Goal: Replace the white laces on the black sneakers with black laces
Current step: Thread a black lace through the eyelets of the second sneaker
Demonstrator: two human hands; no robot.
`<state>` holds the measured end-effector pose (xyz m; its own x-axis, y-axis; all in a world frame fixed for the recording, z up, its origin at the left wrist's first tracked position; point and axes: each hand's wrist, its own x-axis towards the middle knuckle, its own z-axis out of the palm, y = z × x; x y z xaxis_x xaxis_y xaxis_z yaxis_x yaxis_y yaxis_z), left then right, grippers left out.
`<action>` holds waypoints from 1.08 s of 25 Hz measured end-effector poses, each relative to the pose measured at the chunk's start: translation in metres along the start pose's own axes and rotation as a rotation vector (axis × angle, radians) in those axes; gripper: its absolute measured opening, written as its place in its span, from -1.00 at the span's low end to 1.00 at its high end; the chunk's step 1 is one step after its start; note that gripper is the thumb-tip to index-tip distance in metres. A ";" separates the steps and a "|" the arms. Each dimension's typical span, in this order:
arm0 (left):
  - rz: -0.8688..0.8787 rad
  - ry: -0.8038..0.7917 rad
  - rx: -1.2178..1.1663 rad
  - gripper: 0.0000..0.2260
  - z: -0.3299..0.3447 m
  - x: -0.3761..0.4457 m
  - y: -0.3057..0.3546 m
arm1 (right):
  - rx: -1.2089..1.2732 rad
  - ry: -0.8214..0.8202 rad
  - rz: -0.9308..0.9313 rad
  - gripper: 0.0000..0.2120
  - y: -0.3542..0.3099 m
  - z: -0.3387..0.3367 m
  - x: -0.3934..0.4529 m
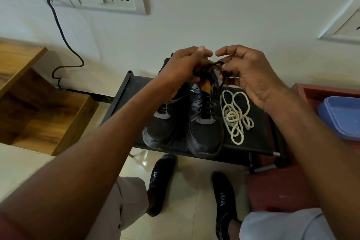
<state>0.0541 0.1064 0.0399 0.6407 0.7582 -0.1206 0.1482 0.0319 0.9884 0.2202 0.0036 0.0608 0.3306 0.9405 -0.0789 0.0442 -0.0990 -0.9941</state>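
Observation:
Two black sneakers stand side by side on a low black rack (253, 142), toes toward me: the left sneaker (159, 123) and the right sneaker (204, 126). Black lace (220, 76) runs through the right sneaker's eyelets. Both hands are raised above its collar. My left hand (185, 66) pinches one end of the black lace, and my right hand (249, 76) pinches the other end. A loose pile of white laces (235, 117) lies on the rack right of the sneakers. My left forearm hides part of the left sneaker.
A wooden shelf unit (39, 103) stands at the left, and a black cable (64, 45) hangs from the wall sockets. A red stool (276, 191) with a blue tray (342, 117) is at the right. My feet in dark socks (222, 200) rest on the tiled floor.

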 end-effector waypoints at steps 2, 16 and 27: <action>-0.043 -0.111 -0.105 -0.61 -0.001 -0.001 0.002 | -0.060 0.031 -0.012 -0.79 0.002 -0.002 0.000; -0.205 -0.099 0.107 -0.83 -0.002 -0.003 -0.007 | 0.096 0.347 0.039 -0.84 0.017 0.010 0.006; -0.452 -0.196 0.209 -0.76 -0.009 -0.005 -0.010 | 0.208 0.595 -0.123 -0.92 0.014 0.007 0.008</action>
<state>0.0431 0.1082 0.0316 0.6039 0.5627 -0.5646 0.5760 0.1815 0.7970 0.2168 0.0123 0.0458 0.8040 0.5937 0.0321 -0.0490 0.1201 -0.9915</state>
